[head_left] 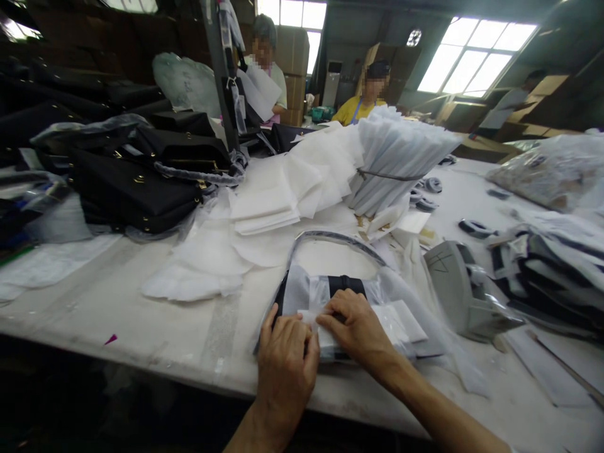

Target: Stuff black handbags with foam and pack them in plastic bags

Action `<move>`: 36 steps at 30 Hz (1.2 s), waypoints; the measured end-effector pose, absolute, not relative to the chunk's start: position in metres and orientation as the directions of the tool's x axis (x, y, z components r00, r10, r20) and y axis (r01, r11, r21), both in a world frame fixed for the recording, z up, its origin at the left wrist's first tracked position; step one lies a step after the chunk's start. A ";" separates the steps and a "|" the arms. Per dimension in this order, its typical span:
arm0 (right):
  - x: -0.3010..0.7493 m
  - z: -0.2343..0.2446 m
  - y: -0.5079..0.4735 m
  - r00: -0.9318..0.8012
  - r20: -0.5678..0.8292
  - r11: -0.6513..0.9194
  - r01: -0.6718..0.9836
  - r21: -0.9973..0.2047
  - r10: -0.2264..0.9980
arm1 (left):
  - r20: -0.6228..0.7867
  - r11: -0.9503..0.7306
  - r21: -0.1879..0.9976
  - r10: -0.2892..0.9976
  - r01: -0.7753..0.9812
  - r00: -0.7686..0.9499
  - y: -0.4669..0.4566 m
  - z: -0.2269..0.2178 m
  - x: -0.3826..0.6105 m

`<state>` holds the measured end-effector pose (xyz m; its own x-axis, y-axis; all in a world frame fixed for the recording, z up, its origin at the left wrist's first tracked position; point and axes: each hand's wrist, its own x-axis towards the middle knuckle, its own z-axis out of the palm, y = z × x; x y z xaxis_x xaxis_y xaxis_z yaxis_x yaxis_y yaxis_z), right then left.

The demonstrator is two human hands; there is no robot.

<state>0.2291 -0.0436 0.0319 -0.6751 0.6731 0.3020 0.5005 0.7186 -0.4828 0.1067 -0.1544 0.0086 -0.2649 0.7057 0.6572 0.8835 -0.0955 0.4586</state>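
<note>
A black handbag (pixel 346 285) lies on the table in front of me, partly covered by translucent white wrapping sheet (pixel 298 286). Its arched handle (pixel 337 236) is wrapped in clear plastic. My left hand (pixel 287 352) presses on the bag's near left side, its fingers bent over the sheet and the bag's edge. With thumb and fingers drawn together, my right hand (pixel 352 318) pinches the wrapping at the middle of the bag; the exact bit held is partly hidden. A folded white piece (pixel 401 321) rests on the bag's right side.
Loose white foam sheets (pixel 268 195) spread behind the bag, beside a tied upright bundle (pixel 396 157). Black handbags (pixel 136 189) pile up at left. A grey tape dispenser (pixel 455 289) stands at right, near plastic-wrapped dark items (pixel 542 270). Several people work further back.
</note>
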 end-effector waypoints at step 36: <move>0.208 0.058 -0.024 -0.603 -0.050 0.553 0.760 -0.342 0.796 | 0.733 -0.218 0.065 0.673 0.974 0.102 -0.164 -0.004 0.110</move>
